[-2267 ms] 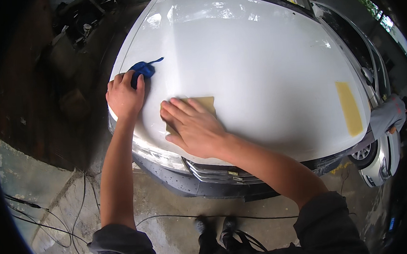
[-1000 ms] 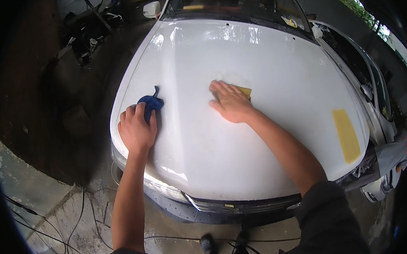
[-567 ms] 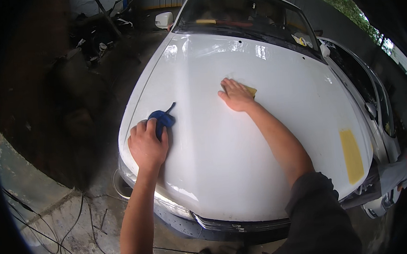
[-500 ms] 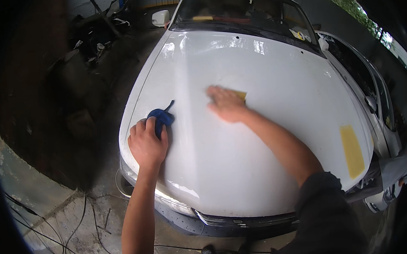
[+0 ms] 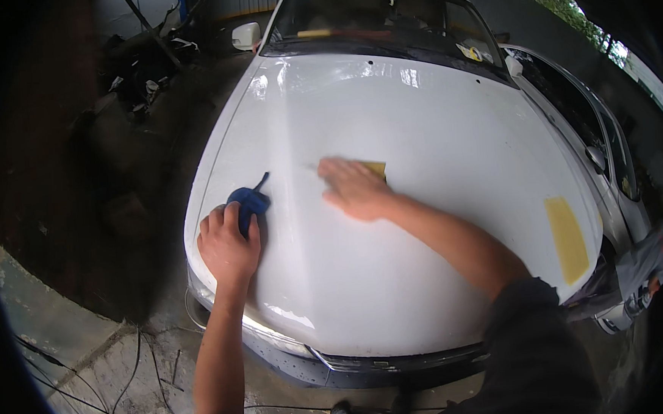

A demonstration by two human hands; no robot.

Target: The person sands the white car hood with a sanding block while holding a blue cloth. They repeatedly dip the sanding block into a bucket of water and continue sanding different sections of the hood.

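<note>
A white car hood (image 5: 424, 224) fills the middle of the scene, glossy, with pale reflections near the windshield (image 5: 380, 14) at its far edge. The right hand (image 5: 353, 190) lies flat on the hood near its centre, fingers together and pressed down on a small yellow sheet of sandpaper (image 5: 375, 168); only the far right corner of the sheet shows past the fingers. The hand is blurred, so the exact grip on the sheet cannot be told.

The left hand (image 5: 228, 247) rests on the left near part of the hood, palm down, fingers curled loosely over a blue cloth (image 5: 249, 203). The cloth is bunched into a small dark-blue lump, with a thin tail sticking out toward the far side.

A yellow patch (image 5: 567, 238), long and narrow, sits on the right near edge of the hood, well apart from both hands. Thin cables (image 5: 115, 387) lie on the wet concrete floor to the near left.
</note>
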